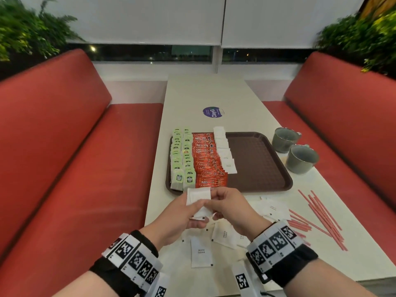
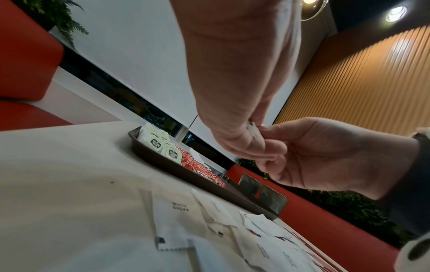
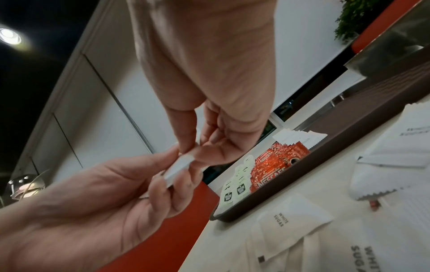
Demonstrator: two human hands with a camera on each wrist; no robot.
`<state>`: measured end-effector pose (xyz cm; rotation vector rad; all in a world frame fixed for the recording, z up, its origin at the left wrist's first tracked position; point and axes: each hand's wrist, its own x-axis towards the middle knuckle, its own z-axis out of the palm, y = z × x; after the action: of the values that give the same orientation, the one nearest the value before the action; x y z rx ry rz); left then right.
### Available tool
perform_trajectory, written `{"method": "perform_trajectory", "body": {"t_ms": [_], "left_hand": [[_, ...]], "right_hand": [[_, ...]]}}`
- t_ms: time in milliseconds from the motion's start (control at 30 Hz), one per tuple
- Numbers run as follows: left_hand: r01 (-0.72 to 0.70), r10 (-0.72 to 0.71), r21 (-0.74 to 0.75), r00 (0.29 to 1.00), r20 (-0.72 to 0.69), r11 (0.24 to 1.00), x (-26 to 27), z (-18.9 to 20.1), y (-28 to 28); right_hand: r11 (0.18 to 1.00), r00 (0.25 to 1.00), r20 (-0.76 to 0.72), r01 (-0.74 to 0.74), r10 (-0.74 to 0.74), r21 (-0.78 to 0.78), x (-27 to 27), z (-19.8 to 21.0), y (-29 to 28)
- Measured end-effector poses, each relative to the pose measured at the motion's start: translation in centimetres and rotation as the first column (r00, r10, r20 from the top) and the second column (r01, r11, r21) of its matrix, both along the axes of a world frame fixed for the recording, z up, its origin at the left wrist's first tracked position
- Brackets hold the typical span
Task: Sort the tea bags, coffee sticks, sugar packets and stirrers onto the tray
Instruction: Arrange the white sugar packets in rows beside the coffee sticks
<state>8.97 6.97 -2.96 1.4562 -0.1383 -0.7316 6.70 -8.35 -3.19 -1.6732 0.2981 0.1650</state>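
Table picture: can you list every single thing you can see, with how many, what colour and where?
tray: one, brown, middle of the table
tea bags: two rows, green and white, left side of the tray
coffee sticks: one row, red, beside the tea bags
sugar packets on the tray: one row, white, right of the coffee sticks
loose sugar packets: several, white, on the table near the hands
stirrers: many, pink-red, on the table right of the tray
mugs: two, grey-green, right of the tray
sticker: one, purple, far on the table
benches: two, red, either side
plants: green, both far corners
left hand: holds white sugar packets
right hand: pinches those packets
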Motion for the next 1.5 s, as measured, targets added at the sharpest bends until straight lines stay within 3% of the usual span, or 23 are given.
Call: {"method": "perform_trajectory", "body": {"t_ms": [100,267,433,567,700,800,900,1067,1267,1333,1400,1433,1500], "left_hand": [[-0.008,0.008,0.013,1.0,-0.007,1.0,0.2,-0.1,-0.3],[-0.123,0.122,-0.013,0.99,-0.069,0.992,1.0,-0.7,-1.8],[-0.13,0.122,-0.048,0.982,-0.145,0.99,1.7,-0.5,-3.4],[-0.213,0.205,-0.021,0.96,-0.188,0.977,2.6,-1.0,-4.1],[-0.238,0.25,0.099,0.958,-0.141,0.966,2.9,-1.4,-5.0],[-0.232,0.248,0.179,0.966,-0.068,0.956,3.1,-1.6,-5.4],[-0.275,0.298,0.197,0.95,-0.094,0.941,3.2,-1.4,-5.6],[-0.33,0.354,0.197,0.93,-0.099,0.923,3.2,-1.6,-5.8],[-0.349,0.372,0.189,0.923,-0.101,0.918,3.2,-1.9,-6.3],[-0.353,0.374,0.173,0.922,-0.102,0.919,3.2,-1.6,-6.5],[-0.36,0.377,0.153,0.921,-0.102,0.92,3.3,-1.3,-6.7],[-0.357,0.374,0.147,0.922,-0.101,0.922,3.4,-1.2,-6.8],[-0.351,0.363,0.129,0.927,-0.092,0.928,3.6,-0.9,-7.2]], "right_hand": [[0.994,1.0,0.018,-0.004,0.005,-0.106,0.0,-0.3,-0.3],[0.997,0.999,-0.016,0.034,-0.035,-0.07,0.6,-0.6,-2.0],[0.999,0.996,-0.088,0.03,-0.033,-0.031,1.4,-0.6,-4.9],[0.976,0.972,-0.1,0.204,-0.212,-0.082,3.4,-0.9,-8.8],[0.916,0.931,-0.104,0.316,-0.349,-0.248,7.2,-1.9,-12.4],[0.902,0.926,-0.164,0.272,-0.341,-0.335,10.4,-3.1,-13.4],[0.909,0.92,-0.263,0.178,-0.29,-0.378,12.6,-3.5,-13.2],[0.963,0.862,-0.466,0.088,-0.201,-0.253,14.3,-3.4,-12.9],[0.957,0.842,-0.531,-0.07,-0.095,-0.281,14.6,-2.9,-12.9],[0.886,0.88,-0.472,-0.181,-0.048,-0.427,14.2,-2.4,-13.0],[0.726,0.956,-0.294,-0.222,0.028,-0.651,13.4,-1.5,-12.9],[0.726,0.978,-0.196,-0.188,0.074,-0.661,12.4,-0.7,-12.5],[0.805,0.974,-0.085,-0.221,0.209,-0.551,10.2,0.6,-11.4]]}}
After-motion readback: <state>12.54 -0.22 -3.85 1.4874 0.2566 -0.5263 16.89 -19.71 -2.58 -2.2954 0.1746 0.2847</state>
